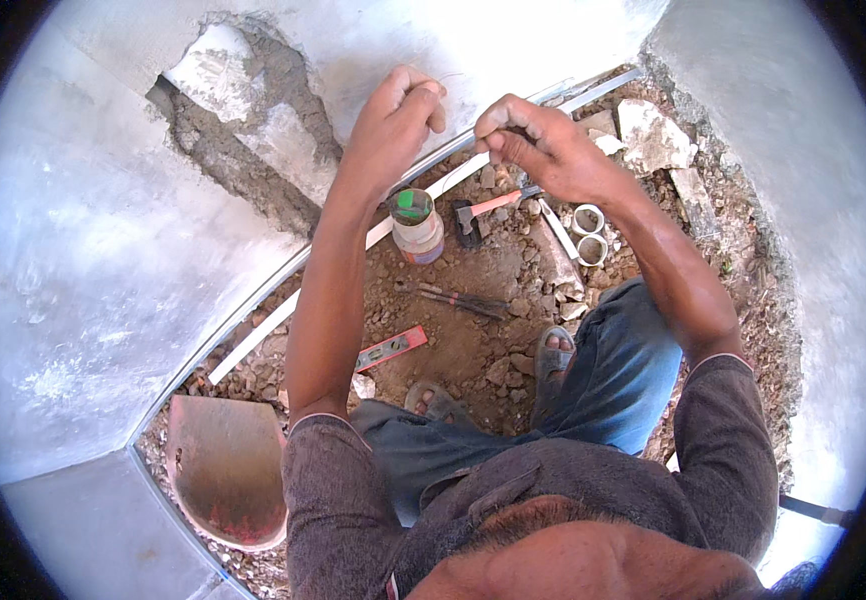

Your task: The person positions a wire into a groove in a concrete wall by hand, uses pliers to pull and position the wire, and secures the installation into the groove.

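Observation:
Both my hands are raised in front of the pale wall [83, 290], apart from each other. My left hand [398, 115] is closed, its thumb and fingers pinched together; a thin reddish strand shows by its fingertips. To its right, my right hand [543, 145] is also closed, with finger and thumb tips pressed together; whatever is between them is too small to make out. Below the hands stands a whitish tub [417, 238] with something green in its top. Beside it lies a tool with an orange handle [495, 204] and a dark head.
A long white strip [258, 338] runs along the wall's foot. On the rubble ground lie a red spirit level [391, 347], a dark-bristled brush [468, 302], two short white pipe pieces [590, 249] and a curved pan [223, 470]. Broken slabs [653, 135] lie at right. The wall has a rough gouge [233, 165].

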Action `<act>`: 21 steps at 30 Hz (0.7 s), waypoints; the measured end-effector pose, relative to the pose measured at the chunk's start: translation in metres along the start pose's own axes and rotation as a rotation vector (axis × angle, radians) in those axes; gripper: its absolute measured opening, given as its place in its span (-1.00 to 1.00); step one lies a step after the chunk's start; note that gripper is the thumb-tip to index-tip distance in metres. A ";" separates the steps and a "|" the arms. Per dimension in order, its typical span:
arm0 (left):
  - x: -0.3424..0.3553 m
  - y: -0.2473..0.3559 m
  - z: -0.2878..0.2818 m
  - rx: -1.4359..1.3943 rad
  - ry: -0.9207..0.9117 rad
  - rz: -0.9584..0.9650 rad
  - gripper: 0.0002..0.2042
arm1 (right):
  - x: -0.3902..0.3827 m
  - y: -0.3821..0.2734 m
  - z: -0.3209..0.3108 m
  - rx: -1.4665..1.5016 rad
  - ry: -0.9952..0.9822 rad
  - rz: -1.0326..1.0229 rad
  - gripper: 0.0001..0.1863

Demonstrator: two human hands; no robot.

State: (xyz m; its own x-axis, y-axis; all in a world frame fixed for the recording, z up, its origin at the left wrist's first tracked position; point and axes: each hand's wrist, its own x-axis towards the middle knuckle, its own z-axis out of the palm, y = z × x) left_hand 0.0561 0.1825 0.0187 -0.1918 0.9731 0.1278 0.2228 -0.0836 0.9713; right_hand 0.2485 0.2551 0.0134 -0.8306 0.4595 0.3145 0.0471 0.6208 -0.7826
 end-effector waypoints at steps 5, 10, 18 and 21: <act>-0.005 -0.008 0.008 -0.196 -0.285 -0.066 -0.82 | 0.003 -0.003 0.001 -0.295 0.049 -0.202 -0.82; 0.000 -0.012 0.008 -0.157 -0.303 0.020 -0.76 | 0.001 0.008 -0.001 -0.433 0.110 -0.239 -0.82; 0.002 -0.014 0.005 -0.038 -0.335 -0.033 -0.69 | 0.005 0.003 -0.004 -0.560 0.205 -0.258 -0.83; 0.004 -0.020 0.008 -0.045 -0.289 0.042 -0.68 | 0.009 0.005 -0.009 -0.674 0.275 -0.425 -0.83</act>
State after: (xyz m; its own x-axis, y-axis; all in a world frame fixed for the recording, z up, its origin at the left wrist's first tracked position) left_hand 0.0586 0.1897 -0.0013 0.0985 0.9889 0.1113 0.1808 -0.1278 0.9752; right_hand 0.2459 0.2681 0.0177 -0.6923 0.1850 0.6975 0.1547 0.9822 -0.1069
